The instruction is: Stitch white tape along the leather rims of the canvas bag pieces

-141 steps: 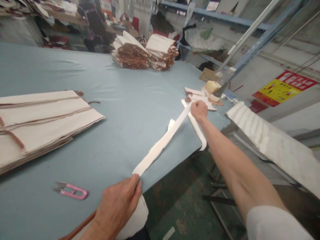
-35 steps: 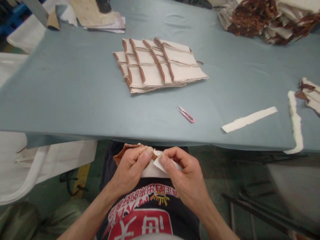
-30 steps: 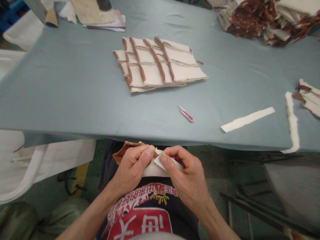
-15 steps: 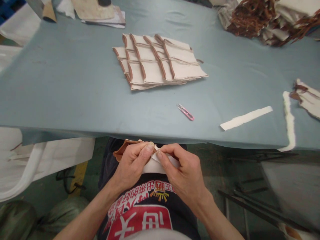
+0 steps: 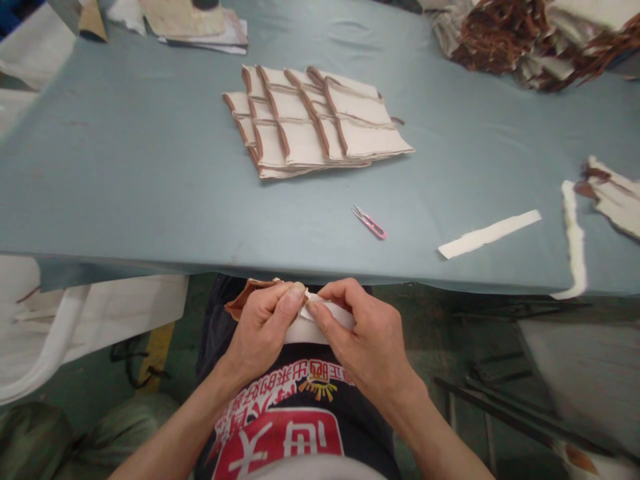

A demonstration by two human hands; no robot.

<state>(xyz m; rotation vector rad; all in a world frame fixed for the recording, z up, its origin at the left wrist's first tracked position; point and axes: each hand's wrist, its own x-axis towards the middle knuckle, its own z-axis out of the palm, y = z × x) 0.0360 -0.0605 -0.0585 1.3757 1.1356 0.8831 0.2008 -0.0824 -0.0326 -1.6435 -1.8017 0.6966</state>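
Observation:
Over my lap, at the table's front edge, both hands pinch a white and brown fabric piece (image 5: 300, 332). My left hand (image 5: 267, 327) is closed on it, thumb and forefinger together at its edge, with a brown flap showing past the knuckles. Close beside it, my right hand (image 5: 363, 333) is closed with thumb against forefinger on the white edge. The folds between the fingertips are partly hidden. Beyond the hands, pink-handled thread snips (image 5: 369, 223) lie on the table. Farther back rests an overlapping stack of cream fabric pieces with brown edging (image 5: 320, 123).
A blue-green cover drapes the table (image 5: 125, 167). To the right lie a white strip (image 5: 490, 234), a bent white strip (image 5: 575, 240) and a cream-brown fabric piece (image 5: 617, 197). A heap of brown and cream scraps (image 5: 500, 37) sits at the back right. A white chair frame (image 5: 55, 343) stands left.
My right fingers have shifted slightly on the white edge, and more of the white fabric shows between the hands. My left hand keeps its pinch. The view has moved slightly.

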